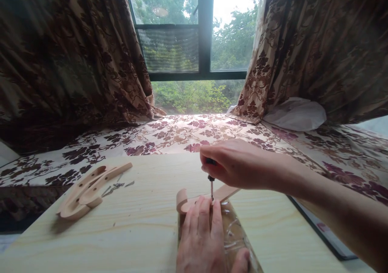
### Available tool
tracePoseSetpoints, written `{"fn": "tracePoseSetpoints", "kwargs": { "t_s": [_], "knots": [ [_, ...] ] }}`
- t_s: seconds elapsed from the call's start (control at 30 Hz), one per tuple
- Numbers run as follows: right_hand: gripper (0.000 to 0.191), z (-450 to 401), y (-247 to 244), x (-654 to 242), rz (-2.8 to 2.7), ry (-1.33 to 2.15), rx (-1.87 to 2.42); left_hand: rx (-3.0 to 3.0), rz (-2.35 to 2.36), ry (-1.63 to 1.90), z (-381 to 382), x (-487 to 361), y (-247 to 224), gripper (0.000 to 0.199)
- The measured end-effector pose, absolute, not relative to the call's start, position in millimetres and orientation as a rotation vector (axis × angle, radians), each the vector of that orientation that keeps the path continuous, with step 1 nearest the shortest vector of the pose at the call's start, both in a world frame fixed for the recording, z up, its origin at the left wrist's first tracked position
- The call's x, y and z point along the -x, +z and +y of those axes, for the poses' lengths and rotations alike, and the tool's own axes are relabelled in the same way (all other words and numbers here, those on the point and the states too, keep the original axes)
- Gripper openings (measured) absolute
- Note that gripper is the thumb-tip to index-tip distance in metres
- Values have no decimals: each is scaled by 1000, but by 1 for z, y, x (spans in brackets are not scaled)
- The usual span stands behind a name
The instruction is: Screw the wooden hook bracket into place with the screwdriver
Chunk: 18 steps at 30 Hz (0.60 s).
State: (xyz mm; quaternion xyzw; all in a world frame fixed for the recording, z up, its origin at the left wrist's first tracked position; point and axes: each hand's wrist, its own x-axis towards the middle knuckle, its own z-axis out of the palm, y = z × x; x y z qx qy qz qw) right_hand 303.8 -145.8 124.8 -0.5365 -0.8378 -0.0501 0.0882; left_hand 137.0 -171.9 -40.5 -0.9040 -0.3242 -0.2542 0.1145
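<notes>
My right hand (227, 164) is closed around the dark handle of a screwdriver (211, 186), held upright. Its tip meets a curved light-wood hook (182, 202) beside my left fingertips; the exact contact point is partly hidden. My left hand (201, 234) lies flat with fingers stretched forward, pressing on the hook's near side. Under the hook and hand is a brown block (238, 234) with a shiny, clear covering. More curved wooden hooks with drilled holes (87, 192) rest at the left, and several loose screws (113, 189) lie beside them.
Everything stands on a pale wooden tabletop (145, 232). Behind it spreads a flowered cloth (194, 133) beneath a window, with patterned curtains on both sides. A white plastic bag (298, 114) sits at back right. A dark-edged flat object (325, 228) lies under my right forearm.
</notes>
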Motion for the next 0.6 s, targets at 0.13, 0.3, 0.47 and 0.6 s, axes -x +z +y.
{"fn": "tracePoseSetpoints", "kwargs": {
  "t_s": [0.13,0.3,0.47,0.6],
  "knots": [
    [16,-146,121,-304,-2443,-218,1682,2643,-944,-731,-171,-136,-40,72],
    [14,-149,129,-306,-2473,-105,1646,2652,-951,-720,-172,-134,-39,73],
    [9,-149,131,-304,-2509,-76,1559,2614,-912,-799,-174,-134,-36,68],
    [13,-147,126,-302,-2450,-111,1659,2628,-915,-727,-169,-133,-39,72]
  ]
}}
